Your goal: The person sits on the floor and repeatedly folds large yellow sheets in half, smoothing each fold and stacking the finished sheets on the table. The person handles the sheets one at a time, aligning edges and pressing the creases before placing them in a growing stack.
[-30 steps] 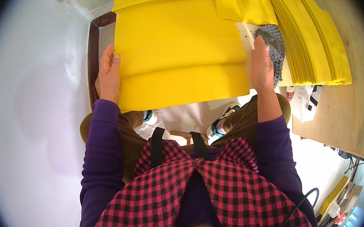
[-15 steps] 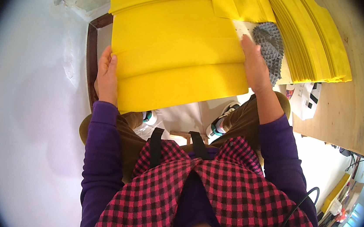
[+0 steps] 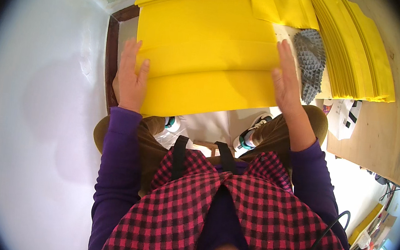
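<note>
A wide stack of yellow sheets (image 3: 207,53) lies on the table in front of me, its near edge overhanging toward my lap. My left hand (image 3: 130,76) rests flat against the stack's left edge, fingers together and pointing away. My right hand (image 3: 286,80) lies flat on the stack's right edge, fingers stretched out. Neither hand grips a sheet. Just right of my right hand sits a grey spiky pad (image 3: 310,63).
A fanned pile of yellow sheets (image 3: 361,54) lies at the right on a wooden board (image 3: 391,134). More folded yellow pieces (image 3: 278,7) sit at the back. A dark wooden table edge (image 3: 112,54) borders a white wall on the left. White printed paper (image 3: 343,117) hangs near my right knee.
Both hands slid forward along the stack's side edges. The right hand moved up from the near corner and left of the grey pad; the stack looks squared up.
</note>
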